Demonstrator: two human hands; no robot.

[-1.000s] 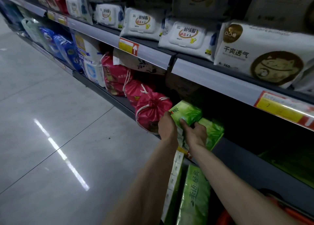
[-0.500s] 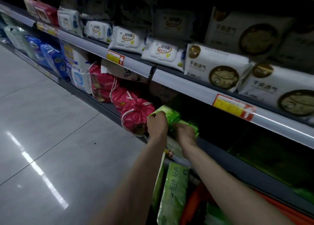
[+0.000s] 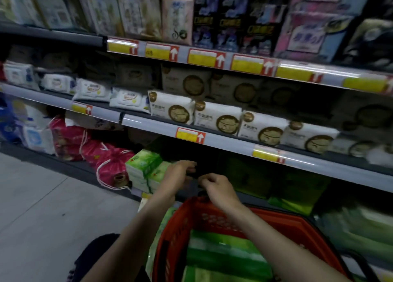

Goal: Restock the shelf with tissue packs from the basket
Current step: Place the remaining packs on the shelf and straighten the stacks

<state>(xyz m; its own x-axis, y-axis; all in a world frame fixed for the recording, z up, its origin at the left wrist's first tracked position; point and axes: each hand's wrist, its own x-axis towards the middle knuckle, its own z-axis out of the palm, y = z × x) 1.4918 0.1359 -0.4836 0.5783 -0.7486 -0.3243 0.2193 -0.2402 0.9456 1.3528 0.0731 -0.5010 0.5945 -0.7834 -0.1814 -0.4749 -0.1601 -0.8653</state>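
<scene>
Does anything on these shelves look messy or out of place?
Mostly tidy. The red drawstring bags on the bottom shelf slump at odd angles beside the squarely stacked green tissue packs. Nothing looks spilled or torn, though motion blur hides fine detail.

On your bottom shelf [image 3: 70, 166], green tissue packs [image 3: 143, 169] sit stacked just right of the red drawstring bags [image 3: 110, 164]; further right of those bags, darker green packs [image 3: 297, 188] lie in shadow.

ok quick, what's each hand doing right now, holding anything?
Left hand: open, fingers against the green tissue packs on the shelf, gripping nothing.
Right hand: loosely curled, empty, above the red basket.
</scene>
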